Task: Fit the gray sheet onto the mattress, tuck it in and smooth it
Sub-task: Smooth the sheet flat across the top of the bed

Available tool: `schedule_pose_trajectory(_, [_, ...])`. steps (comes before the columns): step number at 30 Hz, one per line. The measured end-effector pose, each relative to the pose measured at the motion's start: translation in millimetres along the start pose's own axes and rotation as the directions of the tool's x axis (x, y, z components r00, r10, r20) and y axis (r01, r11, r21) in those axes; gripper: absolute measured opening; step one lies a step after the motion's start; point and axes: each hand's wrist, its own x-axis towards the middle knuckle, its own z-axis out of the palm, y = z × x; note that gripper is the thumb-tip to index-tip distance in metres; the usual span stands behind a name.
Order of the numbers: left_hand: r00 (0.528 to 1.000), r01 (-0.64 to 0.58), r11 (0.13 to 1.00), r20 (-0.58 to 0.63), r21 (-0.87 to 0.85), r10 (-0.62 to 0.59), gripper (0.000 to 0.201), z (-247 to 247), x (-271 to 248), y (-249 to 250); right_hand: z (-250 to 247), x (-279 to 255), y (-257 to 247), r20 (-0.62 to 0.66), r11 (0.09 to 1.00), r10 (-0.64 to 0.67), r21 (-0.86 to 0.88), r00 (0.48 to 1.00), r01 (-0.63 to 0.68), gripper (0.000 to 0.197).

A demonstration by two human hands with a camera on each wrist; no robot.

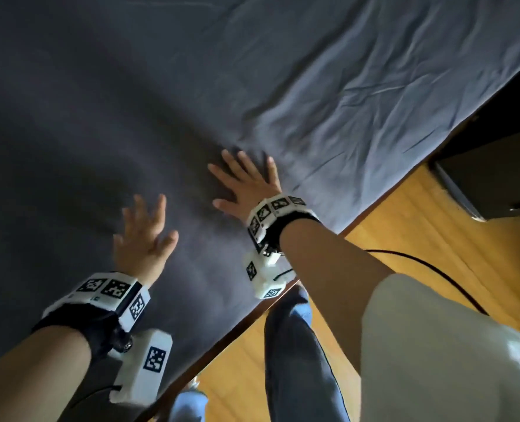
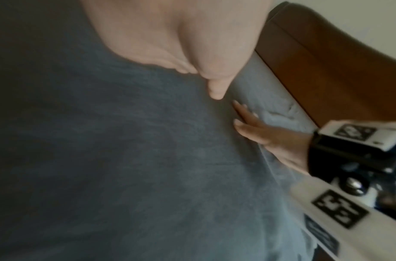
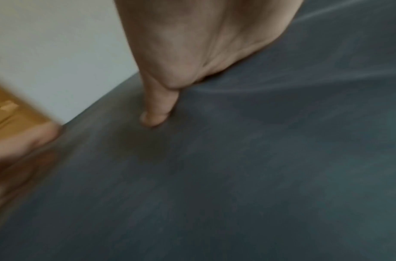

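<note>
The gray sheet (image 1: 130, 102) covers the mattress across most of the head view, smooth on the left and creased with wrinkles (image 1: 359, 95) toward the right. My left hand (image 1: 144, 236) lies flat on the sheet with straight fingers, blurred by motion. My right hand (image 1: 246, 181) presses flat on the sheet with fingers spread, just right of the left hand and near the bed's edge. In the left wrist view my left hand (image 2: 192, 44) rests on the sheet (image 2: 125, 159), with the right hand (image 2: 264, 137) flat beyond it. The right wrist view shows my right hand (image 3: 192, 53) on the sheet (image 3: 237, 176).
The bed's near edge (image 1: 252, 315) runs diagonally above a wooden floor (image 1: 420, 226). A dark cabinet (image 1: 496, 178) stands at the right by the bed. A black cable (image 1: 435, 269) crosses the floor. A brown wooden headboard (image 2: 326, 70) is beyond the mattress.
</note>
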Motion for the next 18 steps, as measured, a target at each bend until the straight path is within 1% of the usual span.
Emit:
schedule_pose_trajectory(1, [0.999,0.038,0.999,0.026,0.016,-0.038,0.103,2.5,7.9,16.8,2.5,-5.2,31.0,-0.031,0.996,0.069,0.057,0.997,-0.067,0.066])
schedule_pose_trajectory(2, [0.996,0.066,0.997,0.056,0.044,-0.068,0.094,6.1,17.9,32.7,5.1,-13.5,65.1,-0.070,0.982,0.165,0.102,0.984,-0.158,0.067])
schedule_pose_trajectory(3, [0.991,0.094,0.990,0.083,0.105,-0.103,0.081,10.9,29.2,51.9,5.1,-24.7,101.6,-0.105,0.959,0.267,0.133,0.958,-0.252,0.067])
schedule_pose_trajectory(4, [0.983,0.132,0.979,0.103,0.154,-0.149,0.072,15.9,41.4,72.7,2.5,-37.7,139.3,-0.118,0.922,0.373,0.161,0.920,-0.353,0.067])
schedule_pose_trajectory(5, [0.971,0.181,0.961,0.117,0.209,-0.208,0.072,18.5,48.6,85.9,3.8,-51.6,167.6,-0.111,0.868,0.482,0.198,0.869,-0.456,0.067])
schedule_pose_trajectory(7, [0.925,0.280,0.915,0.172,0.289,-0.338,0.083,23.7,65.7,121.0,-7.3,-72.2,223.3,-0.062,0.723,0.672,0.271,0.738,-0.635,0.068])
schedule_pose_trajectory(8, [0.902,0.313,0.895,0.195,0.318,-0.385,0.087,24.0,70.3,132.1,-14.6,-77.5,240.1,-0.060,0.657,0.735,0.311,0.676,-0.687,0.069])
schedule_pose_trajectory(9, [0.885,0.326,0.878,0.215,0.350,-0.414,0.088,23.0,73.5,138.3,-20.9,-77.8,249.6,-0.087,0.614,0.772,0.360,0.630,-0.703,0.070])
schedule_pose_trajectory(10, [0.876,0.320,0.871,0.235,0.372,-0.422,0.088,20.3,75.8,142.5,-29.0,-71.9,251.1,-0.133,0.614,0.775,0.387,0.617,-0.688,0.068])
schedule_pose_trajectory(11, [0.869,0.301,0.869,0.263,0.394,-0.420,0.087,15.9,76.8,144.0,-38.3,-61.8,244.0,-0.178,0.648,0.750,0.388,0.637,-0.655,0.066])
schedule_pose_trajectory(12, [0.865,0.278,0.872,0.289,0.404,-0.410,0.085,10.7,77.2,145.9,-46.9,-48.2,229.9,-0.214,0.702,0.701,0.375,0.681,-0.605,0.065])
schedule_pose_trajectory(13, [0.858,0.264,0.876,0.318,0.404,-0.405,0.083,6.5,79.9,144.6,-55.1,-30.2,210.0,-0.243,0.765,0.629,0.364,0.738,-0.532,0.065])
schedule_pose_trajectory(14, [0.847,0.249,0.881,0.351,0.403,-0.400,0.081,3.1,83.2,143.0,-61.4,-10.9,184.5,-0.248,0.827,0.535,0.350,0.808,-0.440,0.067])
schedule_pose_trajectory(15, [0.837,0.218,0.886,0.389,0.409,-0.385,0.080,1.1,87.3,139.5,-64.5,8.7,157.0,-0.238,0.889,0.412,0.317,0.880,-0.331,0.068])
schedule_pose_trajectory(16, [0.831,0.183,0.888,0.416,0.422,-0.369,0.079,0.5,91.5,135.0,-67.0,25.6,128.6,-0.215,0.942,0.263,0.266,0.941,-0.203,0.069])
schedule_pose_trajectory(17, [0.832,0.150,0.885,0.426,0.442,-0.354,0.078,2.2,96.4,127.6,-66.7,38.8,106.6,-0.171,0.972,0.129,0.219,0.977,-0.091,0.068])
schedule_pose_trajectory(18, [0.841,0.122,0.880,0.423,0.459,-0.337,0.078,3.1,99.8,121.7,-64.9,47.8,96.1,-0.126,0.981,0.063,0.192,0.990,-0.038,0.068])
